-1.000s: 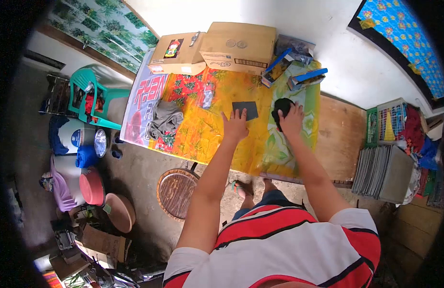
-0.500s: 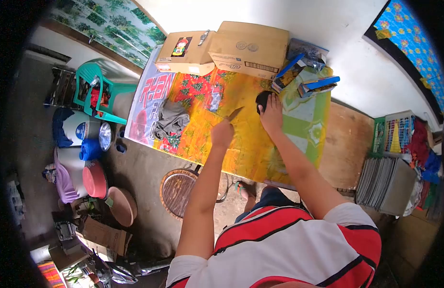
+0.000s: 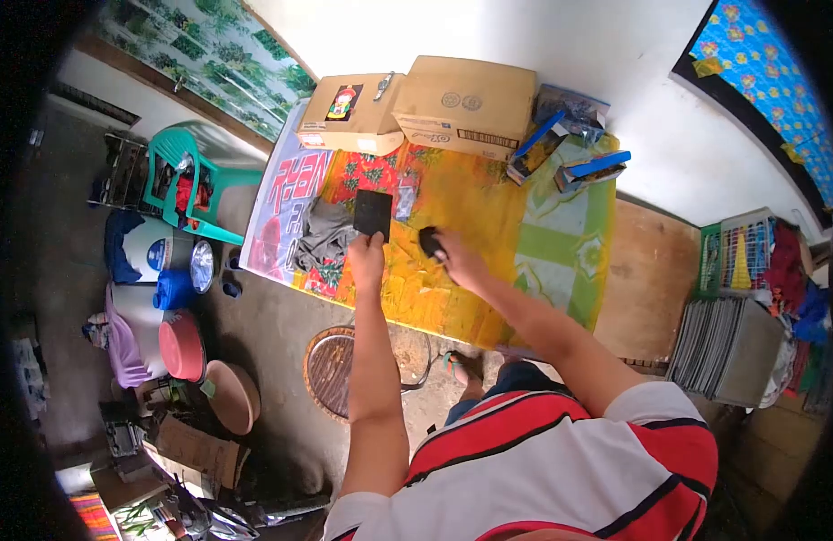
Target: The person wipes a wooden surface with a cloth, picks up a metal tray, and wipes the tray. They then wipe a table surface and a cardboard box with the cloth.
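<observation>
My left hand (image 3: 368,260) is closed on the lower edge of a flat black rectangular piece (image 3: 372,213), held up above the table with its broad face showing. To the right, my right hand (image 3: 458,258) has its fingers round a small black rounded object (image 3: 430,242) over the yellow cloth; its exact kind cannot be made out. A crumpled grey cloth (image 3: 324,236) lies just left of my left hand. Beyond the black piece is a small clear plastic packet (image 3: 405,198) on the red patterned part of the table cover (image 3: 475,194).
Two cardboard boxes (image 3: 466,99) stand at the table's back, a wristwatch (image 3: 384,86) on the left one. Opened blue-edged packs (image 3: 590,169) lie at the back right. A green chair (image 3: 223,194) is left; a round wooden stool (image 3: 328,374) stands below the front edge.
My right hand has come left and nearer with the black rounded object. My left hand has shifted left, and the flat piece has turned from nearly edge-on to face-on.
</observation>
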A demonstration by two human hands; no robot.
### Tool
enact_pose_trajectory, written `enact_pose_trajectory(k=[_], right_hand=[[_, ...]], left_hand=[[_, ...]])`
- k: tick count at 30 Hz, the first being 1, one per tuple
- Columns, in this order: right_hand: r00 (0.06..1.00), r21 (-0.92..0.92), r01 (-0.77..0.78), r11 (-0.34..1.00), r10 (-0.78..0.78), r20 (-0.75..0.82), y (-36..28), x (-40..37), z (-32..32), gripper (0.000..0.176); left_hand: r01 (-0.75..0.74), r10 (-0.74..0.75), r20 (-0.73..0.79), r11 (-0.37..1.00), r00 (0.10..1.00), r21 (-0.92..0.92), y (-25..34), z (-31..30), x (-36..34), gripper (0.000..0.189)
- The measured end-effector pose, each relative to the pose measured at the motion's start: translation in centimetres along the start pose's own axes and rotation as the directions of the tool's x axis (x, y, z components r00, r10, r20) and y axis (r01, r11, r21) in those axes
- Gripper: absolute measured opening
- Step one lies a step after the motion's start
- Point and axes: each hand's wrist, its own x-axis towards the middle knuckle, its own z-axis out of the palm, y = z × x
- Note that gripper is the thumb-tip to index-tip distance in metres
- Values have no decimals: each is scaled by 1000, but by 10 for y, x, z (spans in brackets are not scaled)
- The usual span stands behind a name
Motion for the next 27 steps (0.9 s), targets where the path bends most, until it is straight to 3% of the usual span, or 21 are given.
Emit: enact_pose_trajectory(k=[1,3,5,8,9,11,13,16,17,20,23,24,26,27], right_hand=[[992,-112,35,993,-48,-120,9,-3,-22,36],[915,75,-29,997,57,-399,23,-11,-61,38],[860,-216,-114,970,-13,-511,39,-24,-107,42],[780,-416,-367,832,32,-625,73,-33,-120,45],[769,-585,-327,742,-150,-621,102,-33,-98,47],[936,-270,-1,963,-94,-339,77,-28,-79,49],[989,-130,137,982,-143,-40,58,-32,-51,44],[972,-42,184,982,-188,-142,15,-39,-66,40],[981,72,68,995,-53,-187,6,-43,-85,38],[908,57,-56,997,75,-411,42,-59,-128,38],[869,-198,-164,966,47,-492,66,-74,-159,40],[901,-279,-155,948,19,-433,67,-75,-167,42],[953,-430,-121,895,-17,-303,61,-75,-183,47],[906,-326,-182,927,29,-423,62,-73,-193,52]], left_hand=[[-80,80,-4,995,997,68,13,3,6,25],[-173,167,50,962,985,209,50,9,19,25],[-286,287,33,925,957,249,79,32,36,21],[-351,386,24,809,922,472,124,71,64,27],[-346,393,35,761,919,548,140,85,74,31],[-335,364,90,699,927,632,158,115,99,41],[-329,289,173,678,942,657,167,140,125,50],[-382,203,334,650,920,657,168,163,141,58],[-392,259,295,660,920,641,169,167,136,63],[-475,493,119,703,862,530,176,170,101,64],[-455,435,138,869,890,194,154,200,44,82],[-433,418,129,893,899,126,139,220,24,91],[-380,353,152,899,923,217,126,242,-8,101],[-327,294,160,911,942,253,118,253,-12,103]])
